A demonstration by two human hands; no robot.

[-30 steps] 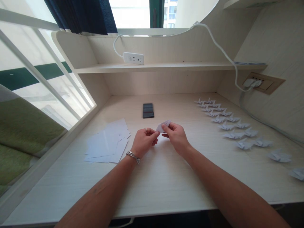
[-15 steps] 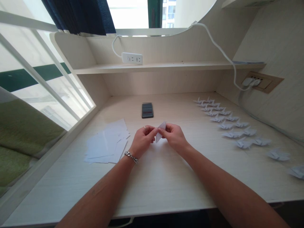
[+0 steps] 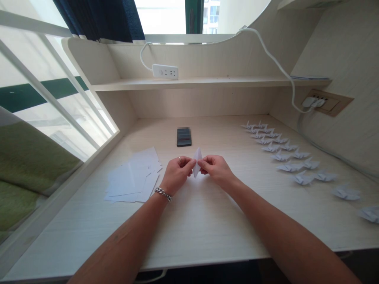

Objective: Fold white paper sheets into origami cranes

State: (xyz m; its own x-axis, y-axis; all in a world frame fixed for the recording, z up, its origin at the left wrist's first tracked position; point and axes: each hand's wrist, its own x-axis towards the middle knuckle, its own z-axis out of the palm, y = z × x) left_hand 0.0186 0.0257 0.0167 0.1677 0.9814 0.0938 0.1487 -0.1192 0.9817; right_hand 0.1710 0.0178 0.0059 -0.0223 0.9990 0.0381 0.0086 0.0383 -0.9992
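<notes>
Here, the left hand (image 3: 177, 173) and right hand (image 3: 216, 170) are pinching a folded paper (image 3: 197, 161) between them, fingertips closed, its long axis standing upright above the desk (image 3: 207, 221).

To your left on the pale wooden desk (image 3: 207, 221) lies a loose spread of flat white paper sheets (image 3: 130, 179). Straight ahead of you, a small dark rectangular phone (image 3: 184, 137) lies flat. On your right, small white folded paper cranes (image 3: 286, 167) stand in two rows running toward the back. Up on the pale wooden shelf (image 3: 222, 82) sits a white power strip (image 3: 165, 71), and a white cable (image 3: 278, 65) runs to the brown wall socket (image 3: 328, 103).
</notes>
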